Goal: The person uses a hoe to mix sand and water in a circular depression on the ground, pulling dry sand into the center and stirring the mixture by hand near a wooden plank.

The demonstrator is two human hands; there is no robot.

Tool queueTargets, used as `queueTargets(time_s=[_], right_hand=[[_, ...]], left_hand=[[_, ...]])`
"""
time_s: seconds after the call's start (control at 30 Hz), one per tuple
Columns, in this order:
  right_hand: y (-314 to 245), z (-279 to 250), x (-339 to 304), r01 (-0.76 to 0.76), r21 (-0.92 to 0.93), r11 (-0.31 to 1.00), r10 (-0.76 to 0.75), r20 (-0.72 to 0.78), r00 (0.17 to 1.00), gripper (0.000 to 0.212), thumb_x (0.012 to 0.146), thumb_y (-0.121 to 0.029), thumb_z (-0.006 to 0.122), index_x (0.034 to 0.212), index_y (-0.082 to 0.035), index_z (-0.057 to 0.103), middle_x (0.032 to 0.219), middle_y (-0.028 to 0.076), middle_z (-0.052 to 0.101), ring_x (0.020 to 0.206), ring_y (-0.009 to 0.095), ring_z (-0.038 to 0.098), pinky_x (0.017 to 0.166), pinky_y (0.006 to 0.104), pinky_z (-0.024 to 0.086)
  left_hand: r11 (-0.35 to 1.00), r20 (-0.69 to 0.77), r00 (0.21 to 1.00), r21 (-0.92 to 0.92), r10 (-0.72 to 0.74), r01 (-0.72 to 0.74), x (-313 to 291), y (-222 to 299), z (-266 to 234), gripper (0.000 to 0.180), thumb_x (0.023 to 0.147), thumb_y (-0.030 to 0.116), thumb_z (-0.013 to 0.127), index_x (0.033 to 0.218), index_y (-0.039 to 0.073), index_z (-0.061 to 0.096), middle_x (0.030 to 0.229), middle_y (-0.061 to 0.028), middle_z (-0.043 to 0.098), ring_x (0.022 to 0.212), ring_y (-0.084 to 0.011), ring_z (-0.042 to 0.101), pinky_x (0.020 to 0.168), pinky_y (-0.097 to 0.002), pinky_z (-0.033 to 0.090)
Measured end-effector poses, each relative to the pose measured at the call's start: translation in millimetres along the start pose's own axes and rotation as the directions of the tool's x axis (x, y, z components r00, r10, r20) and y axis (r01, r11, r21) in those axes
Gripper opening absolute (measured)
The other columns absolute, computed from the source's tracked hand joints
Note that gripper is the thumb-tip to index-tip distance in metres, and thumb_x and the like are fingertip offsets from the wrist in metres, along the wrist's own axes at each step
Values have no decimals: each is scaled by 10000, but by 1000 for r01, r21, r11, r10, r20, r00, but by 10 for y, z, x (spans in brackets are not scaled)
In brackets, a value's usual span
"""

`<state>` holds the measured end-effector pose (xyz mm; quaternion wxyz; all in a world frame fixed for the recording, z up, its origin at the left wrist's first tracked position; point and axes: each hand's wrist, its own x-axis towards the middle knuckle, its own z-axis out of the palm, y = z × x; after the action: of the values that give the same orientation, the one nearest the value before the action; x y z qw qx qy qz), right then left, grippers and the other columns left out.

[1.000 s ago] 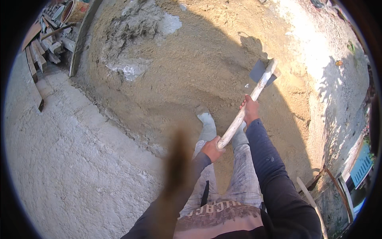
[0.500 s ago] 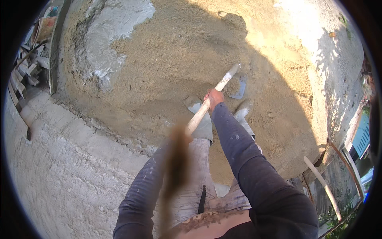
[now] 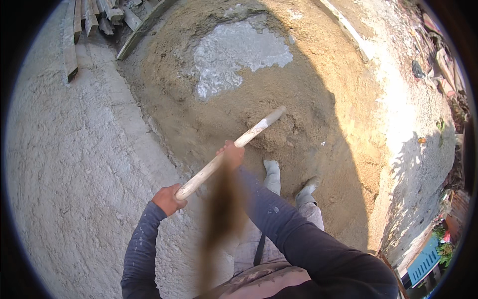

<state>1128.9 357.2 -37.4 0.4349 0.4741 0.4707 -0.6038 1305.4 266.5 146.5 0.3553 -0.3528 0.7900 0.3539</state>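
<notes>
Grip's snug, left hand [image 3: 169, 200] and right hand [image 3: 233, 154] round the wooden handle [image 3: 203, 177]. Working end's maybe buried in sand [image 3: 281, 135]; I'd pull low.

There's room over on the left, beyond the left grip [image 3: 169, 200], where a hand could sweep above the rough concrete slab [image 3: 84, 164] until the piled planks [image 3: 92, 22] stop it. A narrow board [image 3: 144, 30] bars the way from planks to sand [image 3: 294, 94]. The wooden handle [image 3: 256, 131] slants across the middle; past its far tip, the wet grey mix [image 3: 239, 52] offers low passage. Pale boots [image 3: 272, 177] block the sand nearer the body (a blurred brown strip [image 3: 219, 224] hides what lies below the right grip [image 3: 233, 153]).
</notes>
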Motion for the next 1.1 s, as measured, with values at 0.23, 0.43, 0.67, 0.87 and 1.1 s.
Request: queueTargets(time_s=[0.23,0.43,0.67,0.87,1.1], right_hand=[[300,557,-680,124,-48,991,-114,164,980,434,949,-239,618,1152,-46,286,870,93,487,667,198,547,601,395,533],[-1841,-1531,75,429,-337,838,-457,-3,890,266,950,-245,607,942,8,523,698,50,496,530,159,504,450,325,456],[-4483,-4103,-553,-52,-958,283,-209,-115,971,348,920,-242,654,675,-37,516,544,54,504,401,184,493,386,339,432],[-4604,-5252,-381,-192,-790,-582,-82,-178,981,482,854,-276,711,1117,104,573,810,176,661,480,269,596,435,389,492],[-4179,-6227,-393,-87,-890,-448,100,-146,984,472,839,-369,717,1082,29,646,753,138,689,558,216,642,557,393,525]], left_hand=[[902,204,958,-344,-199,261,-318,-678,-530,377,691,190,796,1000,48,634,672,-61,592,462,-138,511,445,-332,443],[345,75,969,-938,237,-12,362,961,1702,431,890,372,699,1179,62,621,977,-53,651,883,-123,605,805,-273,489],[243,218,853,-899,-474,365,-266,290,4423,336,867,379,711,945,58,655,777,-20,646,627,-100,567,580,-269,471],[-381,338,764,-915,-550,130,-1420,-1192,3674,203,881,202,632,1041,90,577,800,-83,646,547,-200,545,457,-350,452],[546,-318,765,-836,-560,52,-311,456,2414,169,903,213,634,1025,108,582,834,-65,660,564,-178,594,493,-302,500]])
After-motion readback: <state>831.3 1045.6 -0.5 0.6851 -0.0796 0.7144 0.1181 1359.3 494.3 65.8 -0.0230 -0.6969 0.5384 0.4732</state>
